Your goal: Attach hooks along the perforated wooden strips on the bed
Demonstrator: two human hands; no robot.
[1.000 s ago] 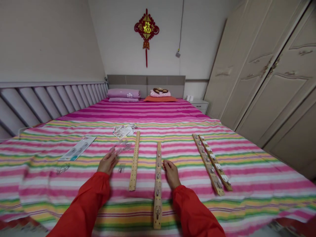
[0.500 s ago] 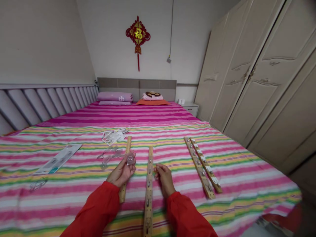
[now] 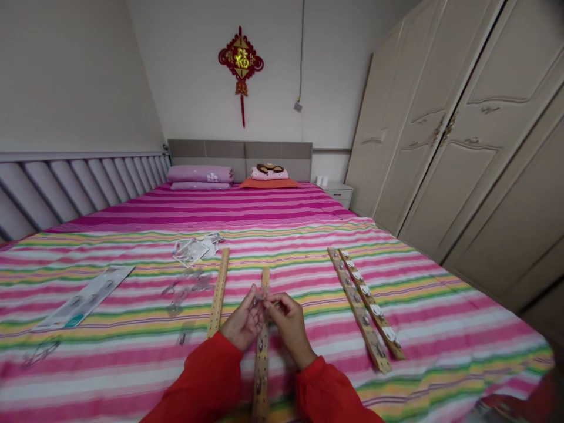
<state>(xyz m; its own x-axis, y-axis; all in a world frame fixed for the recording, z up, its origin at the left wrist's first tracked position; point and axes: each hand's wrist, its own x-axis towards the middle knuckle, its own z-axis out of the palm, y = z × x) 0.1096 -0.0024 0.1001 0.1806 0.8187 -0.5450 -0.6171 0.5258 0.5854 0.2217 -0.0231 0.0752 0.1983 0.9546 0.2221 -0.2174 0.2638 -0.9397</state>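
Note:
My left hand and my right hand meet above the middle wooden strip. Between their fingertips is a small clear adhesive hook, partly hidden by the fingers. Left thumb and fingers pinch one side of it while the right fingers grip the other. Several metal hooks on clear pads sit in a row along the middle strip. To the left lies another wooden strip with holes and no hooks visible on it, partly covered by my left hand and sleeve.
On the right lie a wooden strip with clear hooks and one with white hooks. Leftward are loose clear pieces, a pile of cards, a long clear package and a thin looped tangle, all on the striped bedspread.
My left hand has moved right from above the left strip, bringing the clear hook to my right hand over the middle strip. The right fingers now grip it too. The view has shifted slightly.

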